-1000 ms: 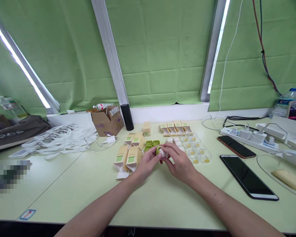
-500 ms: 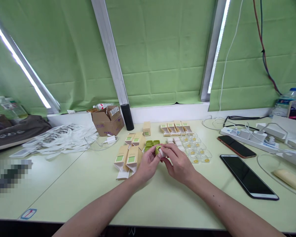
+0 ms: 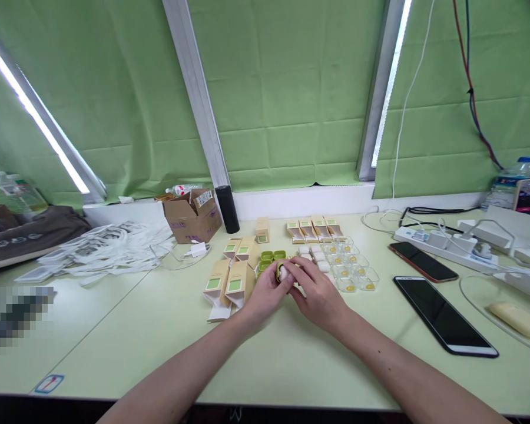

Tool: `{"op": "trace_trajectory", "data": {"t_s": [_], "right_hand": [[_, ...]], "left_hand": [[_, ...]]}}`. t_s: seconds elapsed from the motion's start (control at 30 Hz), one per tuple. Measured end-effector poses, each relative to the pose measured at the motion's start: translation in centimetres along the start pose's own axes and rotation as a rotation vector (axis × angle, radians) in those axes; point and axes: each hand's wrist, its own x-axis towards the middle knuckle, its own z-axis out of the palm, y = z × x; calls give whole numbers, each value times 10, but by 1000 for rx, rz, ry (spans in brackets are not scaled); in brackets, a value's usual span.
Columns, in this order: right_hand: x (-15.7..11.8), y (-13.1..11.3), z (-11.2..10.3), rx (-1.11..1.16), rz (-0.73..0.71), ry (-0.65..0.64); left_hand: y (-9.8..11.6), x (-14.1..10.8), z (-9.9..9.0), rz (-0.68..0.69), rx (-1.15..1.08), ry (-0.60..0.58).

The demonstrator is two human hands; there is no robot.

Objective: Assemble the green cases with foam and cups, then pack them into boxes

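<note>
A small green square cup [image 3: 278, 270] is gripped in the fingers of my left hand [image 3: 264, 297]. Set partly inside it is a white piece [image 3: 284, 273], which the fingertips of my right hand [image 3: 317, 297] pinch and press; they hide much of both parts. Just behind my hands stand several more green cups [image 3: 280, 255]. White blocks [image 3: 318, 257] lie in rows beyond my right hand. To their right are clear plastic cases [image 3: 361, 272] with yellow spots in them. Open-ended cardboard boxes [image 3: 239, 281] with green labels lie left of my hands.
More small boxes [image 3: 313, 229] line up at the back. A brown carton [image 3: 192, 218] and a black cylinder [image 3: 227, 209] stand by the wall. White straps [image 3: 110, 250] are heaped left. Two phones [image 3: 444, 318] and a power strip [image 3: 446, 247] lie right.
The green cup has tipped and turned slightly in my fingers, and the white piece now sits further within its rim. Both hands have shifted a little to the left.
</note>
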Motion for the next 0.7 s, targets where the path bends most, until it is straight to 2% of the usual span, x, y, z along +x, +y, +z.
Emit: {"op": "trace_trajectory", "data": {"t_s": [0.4, 0.7], "right_hand": [[-2, 2, 6, -1, 6, 46], [0, 3, 5, -17, -23, 66]], "left_hand": [[-8, 2, -5, 15, -55, -5], [-7, 0, -4, -4, -47, 14]]}}
